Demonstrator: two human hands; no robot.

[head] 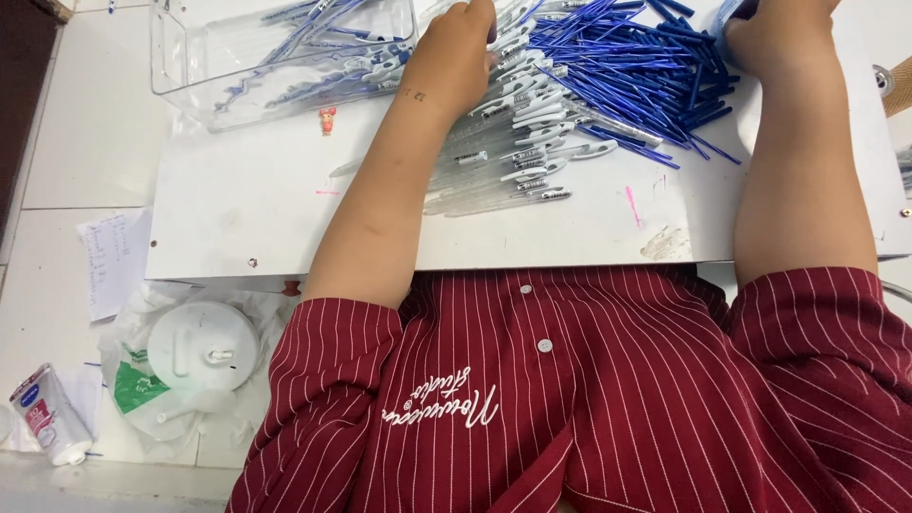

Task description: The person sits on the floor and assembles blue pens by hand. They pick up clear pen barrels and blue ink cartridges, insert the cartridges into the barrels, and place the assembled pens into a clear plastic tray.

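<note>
The left hand (456, 59) lies palm down with its fingers spread loosely over a row of clear pen barrels (508, 142), pressing on their upper ends. The right hand (774, 33) is curled around something blue at the top edge; what it grips is cut off, so I cannot tell exactly. Between the hands a heap of blue refills (627, 76) fans across the white board (256, 199). Left of the left hand stands a clear plastic bin (190, 66), holding more barrels and blue refills. A tiny pink figure (328, 120) sits just below the bin. Off the board on the floor lie a handwritten paper sheet (109, 261), a round white lid (202, 347) on a plastic bag, and a white tube with a blue and pink label (47, 415).
</note>
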